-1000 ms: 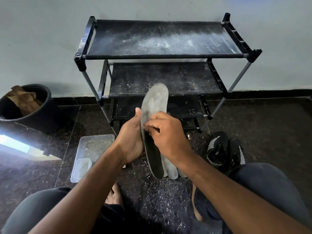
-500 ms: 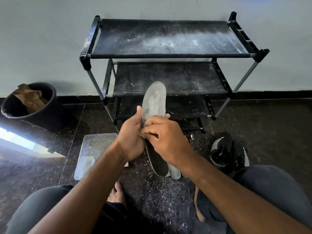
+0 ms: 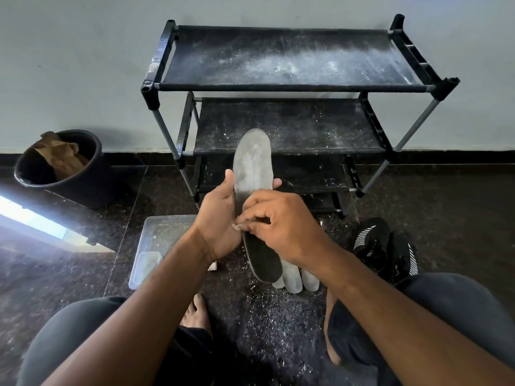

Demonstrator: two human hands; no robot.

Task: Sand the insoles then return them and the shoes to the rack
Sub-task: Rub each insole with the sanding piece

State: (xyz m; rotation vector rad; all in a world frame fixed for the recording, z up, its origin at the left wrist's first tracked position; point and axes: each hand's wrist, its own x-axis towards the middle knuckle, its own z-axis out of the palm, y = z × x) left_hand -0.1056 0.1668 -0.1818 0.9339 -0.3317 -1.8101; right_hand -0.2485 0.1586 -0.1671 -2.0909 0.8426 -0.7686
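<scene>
I am holding one insole (image 3: pixel 253 162) upright in my two hands, left hand (image 3: pixel 218 222) and right hand (image 3: pixel 284 227). Three pale insoles (image 3: pixel 291 275) are lying on the floor behind it (only their ends are showing). Two black shoes (image 3: pixel 384 247) are sitting beside one three-shelf rack (image 3: pixel 295 62), with one black bucket (image 3: pixel 65 169) and one clear plastic tray (image 3: pixel 157 240).

There is one view only, from a wide-angle camera worn on the seated person's head. It looks forward and down over both forearms, close to the left hand (image 3: pixel 220 221) and right hand (image 3: pixel 281 224) near mid-frame. Farther off, it faces the shoe rack (image 3: pixel 295 87) against the wall, with the dark floor (image 3: pixel 446 201) below. Straight edges bow toward the frame's sides.
</scene>
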